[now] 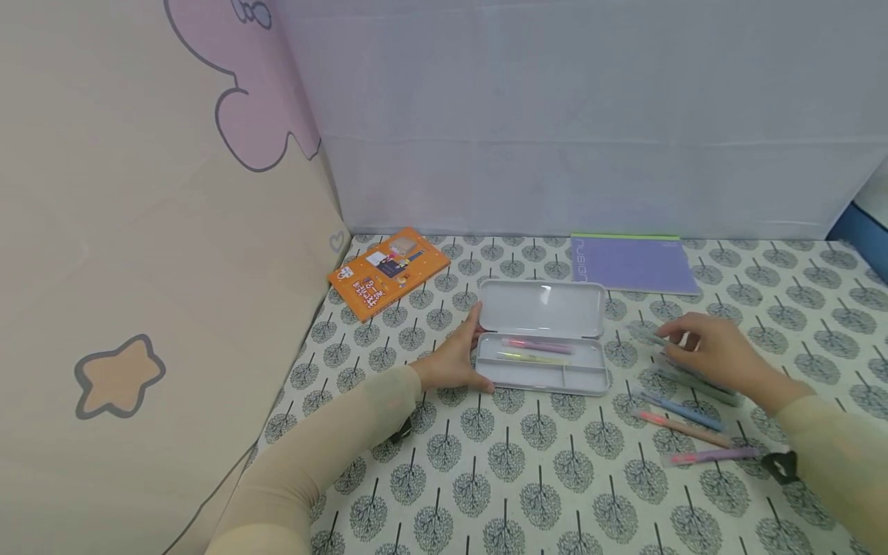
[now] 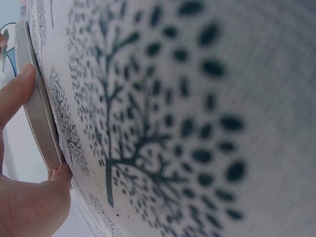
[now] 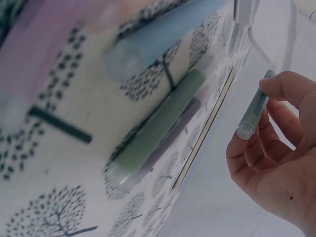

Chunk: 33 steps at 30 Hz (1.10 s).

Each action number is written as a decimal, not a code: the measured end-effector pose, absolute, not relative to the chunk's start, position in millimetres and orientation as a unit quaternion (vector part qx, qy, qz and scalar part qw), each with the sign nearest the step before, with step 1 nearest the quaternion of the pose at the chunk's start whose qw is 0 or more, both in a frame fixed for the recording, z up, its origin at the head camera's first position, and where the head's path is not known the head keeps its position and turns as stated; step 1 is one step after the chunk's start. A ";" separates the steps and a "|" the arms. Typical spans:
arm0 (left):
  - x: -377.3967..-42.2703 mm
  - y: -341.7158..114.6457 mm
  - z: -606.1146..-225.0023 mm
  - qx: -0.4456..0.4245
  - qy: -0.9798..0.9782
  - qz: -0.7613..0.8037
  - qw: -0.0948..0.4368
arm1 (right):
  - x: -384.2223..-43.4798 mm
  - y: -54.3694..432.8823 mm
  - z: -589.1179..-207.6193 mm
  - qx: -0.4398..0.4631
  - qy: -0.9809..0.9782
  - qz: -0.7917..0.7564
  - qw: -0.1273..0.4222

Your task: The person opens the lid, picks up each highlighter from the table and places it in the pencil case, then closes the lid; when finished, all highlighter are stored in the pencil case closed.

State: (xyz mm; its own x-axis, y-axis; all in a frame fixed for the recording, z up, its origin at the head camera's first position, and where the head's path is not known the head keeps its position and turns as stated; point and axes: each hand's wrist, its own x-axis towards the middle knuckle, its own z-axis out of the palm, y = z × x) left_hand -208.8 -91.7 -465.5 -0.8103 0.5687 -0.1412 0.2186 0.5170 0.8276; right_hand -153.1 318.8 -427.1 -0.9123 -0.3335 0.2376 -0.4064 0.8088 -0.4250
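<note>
An open white pencil case [image 1: 520, 375] lies with its lid folded back. My left hand [image 1: 454, 358] holds its left end, the thumb at the front corner and the fingers by the hinge side. Inside the case, a pink pen [image 1: 537, 346] and a yellow pen [image 1: 534, 358] lie side by side in the back compartment. To the right of the case, my right hand [image 1: 721, 351] pinches a green pen [image 3: 256, 106] between thumb and fingers above the table. Below that hand lie another green pen [image 3: 160, 121] and a dull purple pen [image 3: 173, 136], close together.
Nearer me on the right lie a blue pen [image 1: 683, 411], an orange pen [image 1: 683, 429] and a purple pen [image 1: 714, 456]. An orange booklet [image 1: 388, 270] lies at the back left, and a purple notebook [image 1: 631, 264] at the back right. A cloth wall stands at the left.
</note>
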 end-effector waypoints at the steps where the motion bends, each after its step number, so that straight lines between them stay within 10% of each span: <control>1: -208.9 -91.8 -465.8 0.232 0.846 0.435 0.202 | -153.1 316.0 -426.5 0.198 -0.946 0.244 0.075; 33: -208.8 -91.8 -466.2 0.228 0.845 0.437 0.207 | -180.0 197.4 -436.7 0.260 -0.919 0.296 -0.020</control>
State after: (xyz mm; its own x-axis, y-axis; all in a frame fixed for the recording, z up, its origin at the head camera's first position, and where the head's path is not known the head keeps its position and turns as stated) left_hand -208.8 -91.8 -466.2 -0.8106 0.5661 -0.1501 0.2050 0.5144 0.8327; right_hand -180.0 197.4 -436.7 -0.8642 -0.4896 0.1165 -0.4653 0.6893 -0.5553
